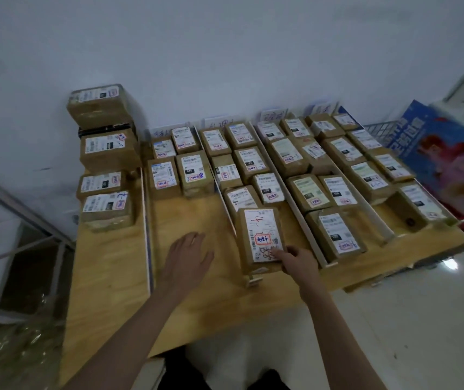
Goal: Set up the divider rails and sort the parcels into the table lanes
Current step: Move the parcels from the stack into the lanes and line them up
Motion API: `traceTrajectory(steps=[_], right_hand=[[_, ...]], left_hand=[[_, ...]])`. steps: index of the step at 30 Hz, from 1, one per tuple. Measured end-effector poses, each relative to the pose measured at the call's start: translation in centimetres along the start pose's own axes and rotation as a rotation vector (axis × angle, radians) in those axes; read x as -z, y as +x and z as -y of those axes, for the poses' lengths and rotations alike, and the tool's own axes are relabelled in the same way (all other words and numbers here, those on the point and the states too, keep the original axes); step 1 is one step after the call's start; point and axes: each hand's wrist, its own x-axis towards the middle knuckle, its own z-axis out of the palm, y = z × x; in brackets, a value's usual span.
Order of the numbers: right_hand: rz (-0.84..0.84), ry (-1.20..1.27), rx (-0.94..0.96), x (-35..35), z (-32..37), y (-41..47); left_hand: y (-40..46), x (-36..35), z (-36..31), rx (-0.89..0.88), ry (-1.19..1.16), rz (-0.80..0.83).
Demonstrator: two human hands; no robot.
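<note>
A brown cardboard parcel (260, 235) with a white label lies at the near end of the middle lane of the wooden table (107, 280). My right hand (295, 258) grips its near right corner, fingers on the label. My left hand (188, 254) hovers open over bare wood in the lane to the left, fingers spread, holding nothing. White divider rails (147, 220) (300, 212) (364, 204) run front to back and split the table into lanes. Several labelled parcels fill the lanes behind, and the far left lane holds a stack (104, 142).
A white wall stands behind the table. A blue and pink printed box (447, 156) and a wire basket (377, 130) sit at the right. A metal frame shelf (14, 220) stands at the left. Pale floor lies in front of the table's near edge.
</note>
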Motion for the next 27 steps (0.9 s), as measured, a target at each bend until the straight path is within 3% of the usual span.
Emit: traceTrajectory(steps=[11,27], right_hand=[[0.023,-0.049,0.027,9.4,-2.4,3.7],[0.082,-0.383,-0.033,8.6,-0.3,16.7]], left_hand=[[0.6,-2.8,-11.1,0.067,0.055,0.033],[12.1,-7.6,-12.8,0.159,0.015,0.123]])
